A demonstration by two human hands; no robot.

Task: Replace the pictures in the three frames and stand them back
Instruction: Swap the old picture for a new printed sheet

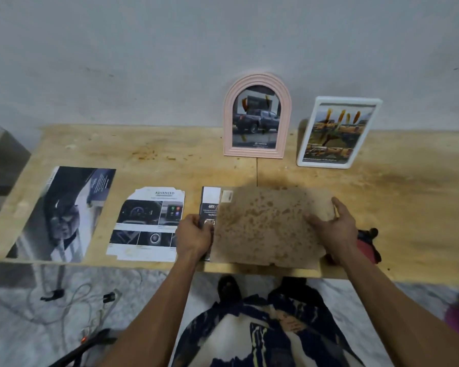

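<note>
So you've got the third frame lying face down at the near edge of the wooden table [154, 144], brown spotted backing board [268, 229] facing up. Your left hand [195, 238] is at its 9 o'clock side, fingers curled round the edge where a dark printed picture [210, 207] sticks out from under the board. Your right hand [331, 226] sits over at 3 o'clock, fingers bent down over the board's right end with the thumb up along the edge, gripping it.

Up at 12 o'clock from the board, the pink arched frame [257, 116] stands upright against the wall with a dark pickup truck picture in it. Just at its 3 o'clock side is the white rectangular frame [339, 132], also standing, leaning back a bit, with a yellowish picture inside.

Over at 9 o'clock from your left hand there's a loose trimmed car-interior picture [146, 223] lying flat, and further out the same way a bigger dark brochure page [64, 213]. Something red and black [367, 245] sits on the table just past your right wrist, can't tell what it is
</note>
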